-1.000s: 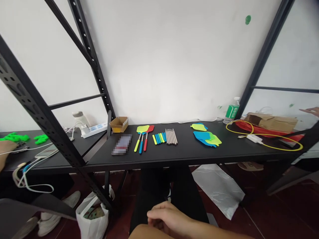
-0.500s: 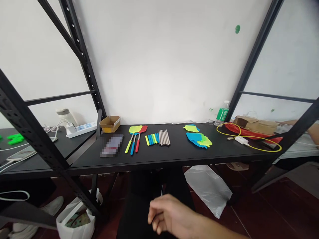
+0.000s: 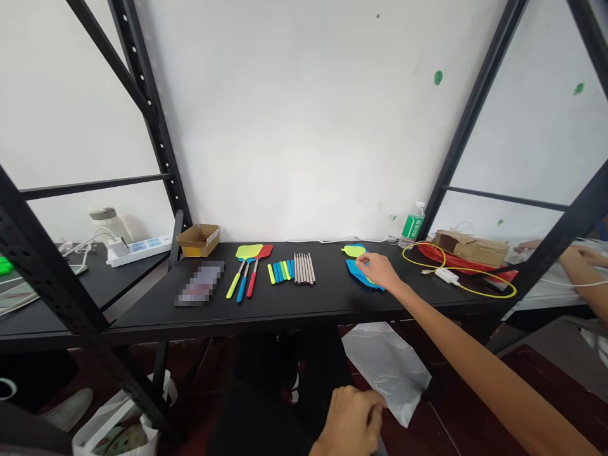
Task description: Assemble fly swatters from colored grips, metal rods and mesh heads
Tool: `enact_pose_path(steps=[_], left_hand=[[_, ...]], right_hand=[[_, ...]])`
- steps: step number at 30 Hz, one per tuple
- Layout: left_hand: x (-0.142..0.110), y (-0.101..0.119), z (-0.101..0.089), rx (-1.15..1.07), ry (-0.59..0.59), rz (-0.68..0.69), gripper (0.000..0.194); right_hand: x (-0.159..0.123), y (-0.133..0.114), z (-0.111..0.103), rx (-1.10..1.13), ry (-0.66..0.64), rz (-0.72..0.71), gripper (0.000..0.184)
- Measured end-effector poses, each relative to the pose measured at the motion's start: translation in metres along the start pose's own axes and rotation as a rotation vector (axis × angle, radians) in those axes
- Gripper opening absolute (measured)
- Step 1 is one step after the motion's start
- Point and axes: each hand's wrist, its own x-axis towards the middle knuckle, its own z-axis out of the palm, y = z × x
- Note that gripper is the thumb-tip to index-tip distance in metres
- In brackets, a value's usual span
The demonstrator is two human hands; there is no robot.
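My right hand (image 3: 379, 270) reaches over a pile of blue and yellow-green flat plastic swatter heads (image 3: 357, 268), its bent fingers a little apart at the pile; contact is unclear. Behind lie more heads, a yellow-green one (image 3: 353, 251) over a blue one. My left hand (image 3: 351, 415) is low over my lap with curled fingers; anything inside is hidden. On the table's left side lie three fly swatters with yellow-green (image 3: 233, 286), blue (image 3: 242, 285) and red (image 3: 252, 282) grips. Beside them are several short coloured grips (image 3: 280, 271) and a row of metal rods (image 3: 304, 269).
A small cardboard box (image 3: 198, 241) and a blurred-out flat object (image 3: 200, 284) lie at the left of the black table (image 3: 285, 308). To the right stand a bottle (image 3: 412, 226) and a yellow cable (image 3: 494, 294). A silvery bag (image 3: 387, 367) lies below. Another person's arm (image 3: 586, 272) shows far right.
My right hand has moved from above my lap up to the coloured heads. My left hand has come into view at the bottom. The view has shifted slightly.
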Motion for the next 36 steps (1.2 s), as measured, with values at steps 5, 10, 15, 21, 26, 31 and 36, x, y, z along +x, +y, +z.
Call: enact_pose_path(steps=[5, 10, 15, 21, 26, 31, 36], left_hand=[[-0.001, -0.048, 0.014, 0.009, 0.119, -0.225, 0.036], [0.003, -0.056, 0.024, 0.006, 0.131, -0.191, 0.033], [0.000, -0.056, 0.022, -0.010, 0.153, -0.188, 0.034], [-0.002, -0.052, 0.018, -0.035, 0.141, -0.197, 0.034], [0.000, -0.051, 0.017, -0.040, 0.144, -0.193, 0.034], [-0.001, -0.052, 0.017, -0.041, 0.119, -0.193, 0.034], [-0.001, -0.052, 0.017, -0.029, 0.114, -0.183, 0.035]], right_hand=[[0.042, 0.025, 0.013, -0.251, -0.080, 0.045, 0.068], [0.056, -0.015, 0.046, -0.116, -0.204, -0.037, 0.041], [0.060, -0.066, 0.090, -0.111, -0.261, 0.042, 0.036], [0.059, -0.081, 0.107, -0.135, -0.246, 0.173, 0.035], [0.058, -0.080, 0.107, -0.143, -0.235, 0.202, 0.024], [0.060, -0.079, 0.111, -0.059, -0.234, 0.223, 0.012], [0.059, -0.070, 0.120, 0.150, -0.196, 0.236, 0.022]])
